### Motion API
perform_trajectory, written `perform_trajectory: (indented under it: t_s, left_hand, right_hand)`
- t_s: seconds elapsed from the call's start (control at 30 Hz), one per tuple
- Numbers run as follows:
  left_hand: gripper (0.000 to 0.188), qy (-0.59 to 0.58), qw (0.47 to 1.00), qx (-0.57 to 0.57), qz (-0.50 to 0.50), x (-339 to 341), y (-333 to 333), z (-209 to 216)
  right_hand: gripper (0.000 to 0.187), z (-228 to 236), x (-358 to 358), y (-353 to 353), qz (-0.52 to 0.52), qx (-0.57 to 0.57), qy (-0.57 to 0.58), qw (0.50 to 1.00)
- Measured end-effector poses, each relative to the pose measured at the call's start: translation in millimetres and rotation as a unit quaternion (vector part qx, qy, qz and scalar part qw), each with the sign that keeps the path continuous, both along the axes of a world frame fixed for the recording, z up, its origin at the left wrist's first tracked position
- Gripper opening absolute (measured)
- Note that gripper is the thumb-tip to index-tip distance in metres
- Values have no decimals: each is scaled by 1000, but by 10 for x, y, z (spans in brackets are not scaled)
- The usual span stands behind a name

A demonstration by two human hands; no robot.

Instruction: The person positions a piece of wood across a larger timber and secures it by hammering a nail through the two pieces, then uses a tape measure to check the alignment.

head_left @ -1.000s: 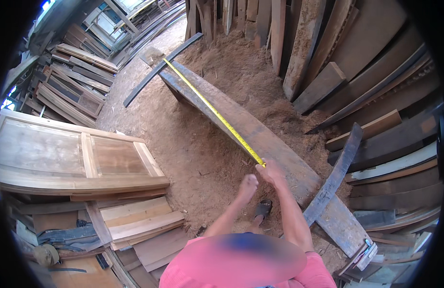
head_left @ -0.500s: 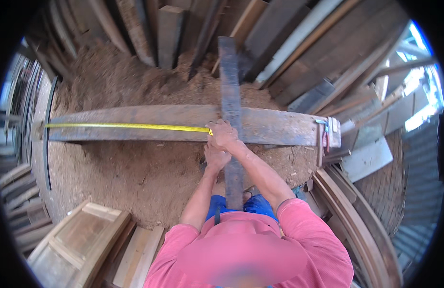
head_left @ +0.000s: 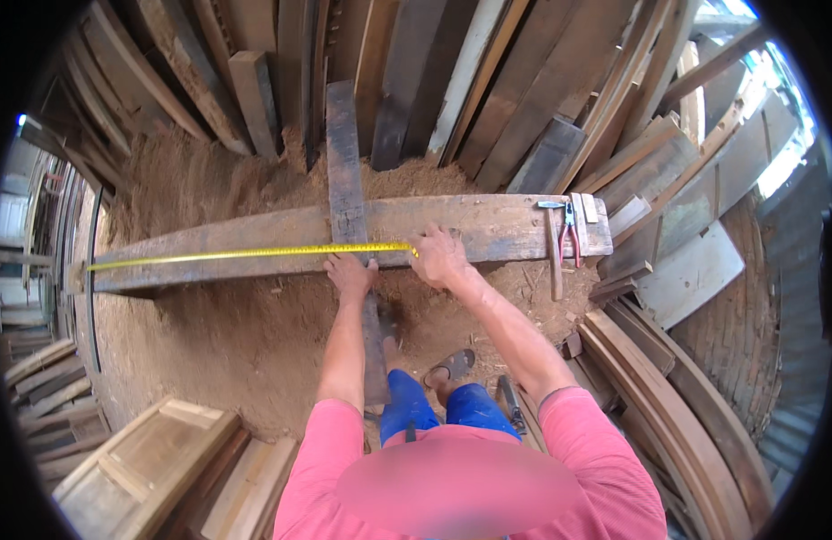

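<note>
Left hand [head_left: 348, 274] on crossboard [head_left: 345, 180], grip unclear; right hand [head_left: 441, 257] clamped on tape [head_left: 254, 253]; hammer [head_left: 555, 250] beyond.

right hand [head_left: 441, 257]: now past crossing plank [head_left: 346, 198] | left hand [head_left: 350, 275]: apart | yellow tape [head_left: 254, 255]: across plank

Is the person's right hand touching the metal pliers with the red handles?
Apart. The head view shows the bare right hand left of the red-handled metal pliers, with thick brown wooden beam showing between them.
</note>
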State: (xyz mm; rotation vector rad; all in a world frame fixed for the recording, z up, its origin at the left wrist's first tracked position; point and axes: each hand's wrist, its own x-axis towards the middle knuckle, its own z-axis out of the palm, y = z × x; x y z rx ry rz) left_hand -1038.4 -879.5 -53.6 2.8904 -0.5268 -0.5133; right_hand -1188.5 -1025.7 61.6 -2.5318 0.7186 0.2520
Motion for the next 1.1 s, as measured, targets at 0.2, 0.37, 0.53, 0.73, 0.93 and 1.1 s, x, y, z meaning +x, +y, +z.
perform_trajectory:
  t_s: [0.2, 0.37, 0.53, 0.73, 0.93, 1.1]
  left_hand:
    - [90, -17, 1000, -22, -5, -231, -40, 181]
    - [104, 5, 997, -19, 70, -163, -201, 173]
    - [111, 42, 984, -36, 172, -166, -457, 136]
    - [104, 44, 981, -93, 162, 17, -91, -53]
    - [103, 74, 984, -133, 96, -679, -180, 218]
    - [104, 77, 989, -95, 79, -1259, -436, 145]
  right_hand:
    - [49, -179, -234, -354, -6, 24, 4, 1000]
    - [50, -136, -148, -578, -3, 45, 27, 999]
    - [51, -328, -87, -831, 5, 68, 29, 997]
    - [48, -529, 92, -1028, 57, 46, -6, 997]
    - [49, -599, 107, -1364, 91, 76, 0, 993]
    - [55, -673, -33, -1661, 105, 96, 66, 988]
